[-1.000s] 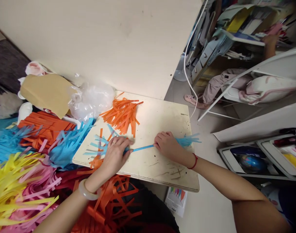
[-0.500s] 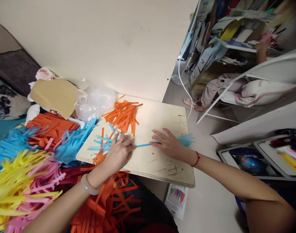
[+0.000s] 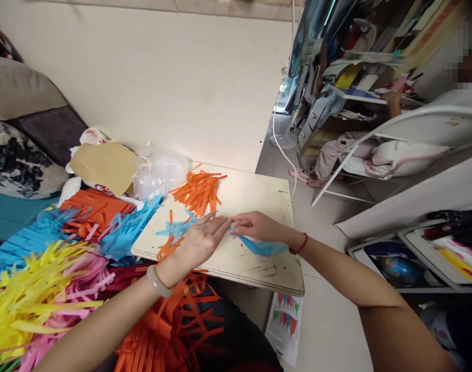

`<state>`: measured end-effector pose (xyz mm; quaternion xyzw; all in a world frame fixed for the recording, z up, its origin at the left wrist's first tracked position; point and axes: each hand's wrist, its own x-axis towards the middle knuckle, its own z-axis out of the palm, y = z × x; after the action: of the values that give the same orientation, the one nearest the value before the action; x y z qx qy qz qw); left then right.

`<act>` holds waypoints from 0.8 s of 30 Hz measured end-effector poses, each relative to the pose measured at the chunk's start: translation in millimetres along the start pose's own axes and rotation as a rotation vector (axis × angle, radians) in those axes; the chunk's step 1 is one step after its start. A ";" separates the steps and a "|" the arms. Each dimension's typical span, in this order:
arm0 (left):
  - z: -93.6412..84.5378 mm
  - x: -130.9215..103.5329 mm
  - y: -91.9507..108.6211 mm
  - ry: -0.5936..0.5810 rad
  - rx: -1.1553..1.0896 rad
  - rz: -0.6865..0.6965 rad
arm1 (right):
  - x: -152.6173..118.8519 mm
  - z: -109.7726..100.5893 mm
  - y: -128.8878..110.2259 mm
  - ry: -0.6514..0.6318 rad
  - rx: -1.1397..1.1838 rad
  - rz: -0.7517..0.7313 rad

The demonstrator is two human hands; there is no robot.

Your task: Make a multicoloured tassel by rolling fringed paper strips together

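A fringed blue tissue paper tassel (image 3: 261,247) lies across a small cream board (image 3: 241,195), its middle twisted into a thin cord. My left hand (image 3: 207,235) is over the left part of the cord, fingers straight and held together; its thumb is hidden. From the other side my right hand (image 3: 257,227) pinches the cord, fingertips almost meeting those of the left. Blue strips fan out past both hands. Behind the left hand a bunch of orange paper strips (image 3: 201,191) rests on the board. Another orange fringe (image 3: 168,248) hangs over the near left edge.
Yellow fringes (image 3: 30,294), pink fringes (image 3: 87,266) and blue fringes (image 3: 30,243) pile up at left. Behind them are a brown paper sheet (image 3: 104,165) and a clear plastic bag (image 3: 160,170). A white folding chair (image 3: 425,124) with a seated person stands at right.
Both hands have come together along the blue cord, the right one moving left. The tassel's right fringe has swung nearer me and now lies below the right hand. The camera view has shifted.
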<state>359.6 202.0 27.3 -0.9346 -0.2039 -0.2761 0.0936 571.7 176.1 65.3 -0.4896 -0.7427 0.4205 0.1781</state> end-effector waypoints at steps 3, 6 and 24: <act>-24.8 3.1 -11.5 0.261 -0.171 -0.038 | 2.9 -9.9 -20.9 -0.239 0.465 0.005; -38.4 10.8 -13.4 0.418 -0.352 -0.337 | 17.0 -2.0 -35.9 -0.055 0.558 -0.118; -45.3 -17.1 -43.5 0.622 -1.447 -0.848 | 90.3 40.4 -69.8 0.273 0.201 -0.279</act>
<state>306.0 222.5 58.1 -0.4938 -0.2738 -0.5895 -0.5776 462.8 225.5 84.3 -0.4143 -0.7267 0.3935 0.3813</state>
